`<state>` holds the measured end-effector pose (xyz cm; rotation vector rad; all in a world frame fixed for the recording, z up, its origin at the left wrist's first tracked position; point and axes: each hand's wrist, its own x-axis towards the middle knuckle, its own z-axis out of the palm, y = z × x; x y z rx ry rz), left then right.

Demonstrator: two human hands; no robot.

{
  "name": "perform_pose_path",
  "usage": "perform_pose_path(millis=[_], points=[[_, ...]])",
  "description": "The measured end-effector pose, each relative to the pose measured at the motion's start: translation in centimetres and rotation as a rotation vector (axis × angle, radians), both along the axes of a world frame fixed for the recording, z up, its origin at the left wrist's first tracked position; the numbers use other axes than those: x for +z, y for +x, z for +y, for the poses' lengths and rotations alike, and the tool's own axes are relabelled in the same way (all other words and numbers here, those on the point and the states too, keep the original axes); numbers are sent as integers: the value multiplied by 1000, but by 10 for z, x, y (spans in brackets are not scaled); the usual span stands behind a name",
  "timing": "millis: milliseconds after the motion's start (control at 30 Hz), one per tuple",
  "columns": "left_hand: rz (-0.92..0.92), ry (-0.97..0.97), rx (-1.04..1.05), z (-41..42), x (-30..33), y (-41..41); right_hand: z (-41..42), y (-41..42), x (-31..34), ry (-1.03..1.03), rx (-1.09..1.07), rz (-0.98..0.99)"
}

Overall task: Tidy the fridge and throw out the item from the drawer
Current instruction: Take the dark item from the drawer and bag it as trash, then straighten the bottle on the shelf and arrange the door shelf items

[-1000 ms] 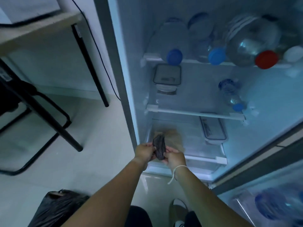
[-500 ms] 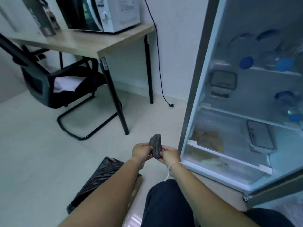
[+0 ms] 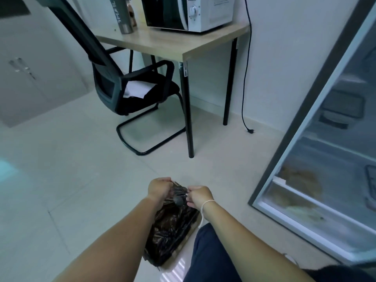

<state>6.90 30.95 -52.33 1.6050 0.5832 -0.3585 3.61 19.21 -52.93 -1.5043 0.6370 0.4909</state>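
Dark item now over blurred bag

Bag on floor below both hands, fridge right, table and chair behind

item: small dark grey lump, blurred, held over the bag's mouth
bag: black plastic rubbish bag, crumpled, on the floor
fridge: open, at right; lower drawer stained brown
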Motion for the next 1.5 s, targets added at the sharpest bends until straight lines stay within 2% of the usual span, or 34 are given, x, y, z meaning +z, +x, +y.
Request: perform_pose_path(millis=[133, 433, 600, 733, 767, 800, 933, 1000, 1133, 1500], points=[[-31, 8, -9, 2, 8, 3, -8, 1, 7, -28, 1, -23], [-82, -30, -132, -46, 29, 2, -53, -3, 42, 76, -280, -121], [-126, -71, -235, -83, 49, 3, -102, -8, 61, 24, -387, -214], [-156, -74, -249, -97, 54, 5, -119, 0, 64, 172, -419, -224], [-161, -137, -432, -172, 75, -9, -187, -40, 94, 143, -621, -293], [-157, -147, -479, -191, 79, -15, -199, -50, 100, 122, -661, -343], [-194, -128, -516, -212, 92, -20, -218, -56, 97, -53, -602, -299], [-192, -154, -577, -235, 96, -26, -234, -73, 109, -88, -675, -314], [-228, -182, -676, -276, 111, -44, -273, -97, 116, -123, -803, -317], [-268, -198, -798, -327, 132, -72, -320, -137, 127, -241, -902, -333]])
